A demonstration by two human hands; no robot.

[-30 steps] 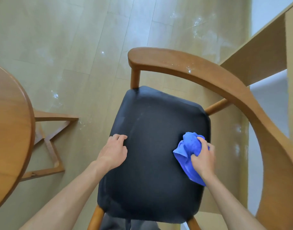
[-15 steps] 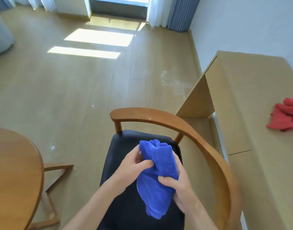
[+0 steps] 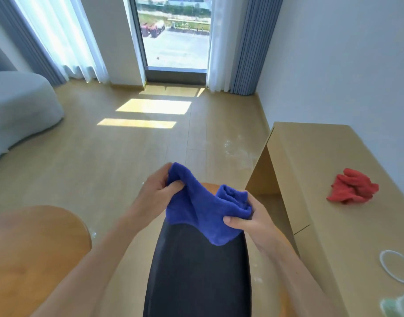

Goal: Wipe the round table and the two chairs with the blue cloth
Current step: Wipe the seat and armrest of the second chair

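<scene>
I hold the blue cloth [image 3: 205, 207] with both hands in the air above the chair. My left hand [image 3: 157, 193] pinches its upper left corner. My right hand [image 3: 246, 218] grips its bunched right end. The cloth hangs slack between them and its lower edge droops over the chair's black seat [image 3: 196, 271]. A small piece of the chair's wooden back rail [image 3: 209, 186] shows behind the cloth; the rest of the rail is hidden. The round wooden table [image 3: 31, 252] fills the lower left corner.
A light wooden desk [image 3: 329, 170] runs along the right wall with a red cloth [image 3: 352, 189], a white cord loop [image 3: 395, 264] and a pale green item [image 3: 400, 305] on it. A grey sofa [image 3: 18, 110] stands at far left. Bare wooden floor leads to the window ahead.
My right hand lifted the cloth off the seat, my left hand joined it, and the cloth is now stretched wider between both hands. The view has tilted up toward the window.
</scene>
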